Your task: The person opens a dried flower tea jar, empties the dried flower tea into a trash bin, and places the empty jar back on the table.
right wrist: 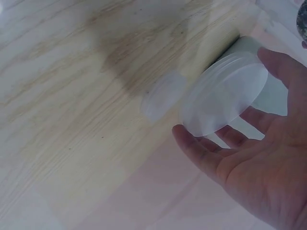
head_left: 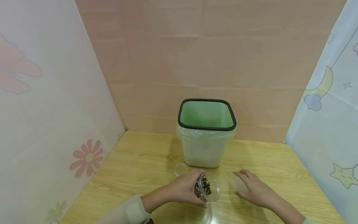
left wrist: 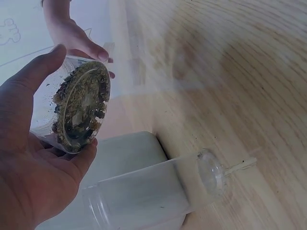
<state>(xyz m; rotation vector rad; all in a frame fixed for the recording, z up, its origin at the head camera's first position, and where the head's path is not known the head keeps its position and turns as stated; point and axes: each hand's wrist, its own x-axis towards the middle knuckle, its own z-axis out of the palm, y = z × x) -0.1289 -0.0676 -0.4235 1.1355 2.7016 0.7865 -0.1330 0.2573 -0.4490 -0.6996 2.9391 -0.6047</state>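
Note:
My left hand (head_left: 183,188) grips a clear round jar (head_left: 206,186), its open mouth tilted to the right. Dark and pale dry bits lie inside; the left wrist view shows them gathered over the jar's base (left wrist: 86,105). Over to the right, my right hand (head_left: 257,190) holds a translucent white round lid (right wrist: 225,96) by its edge, thumb on one side and fingers on the other. The lid is apart from the jar. Just beyond my left hand stands another clear jar (head_left: 181,169), a tall cylinder (left wrist: 148,189) in the left wrist view.
A pale bin (head_left: 205,152) with a dark rim and a clear liner stands at the back of the wooden table (head_left: 145,149). Behind it hangs a plain peach-coloured backdrop (head_left: 179,62). Patterned sheets close off both sides. A pale oval (right wrist: 163,96) shows on the tabletop by the lid.

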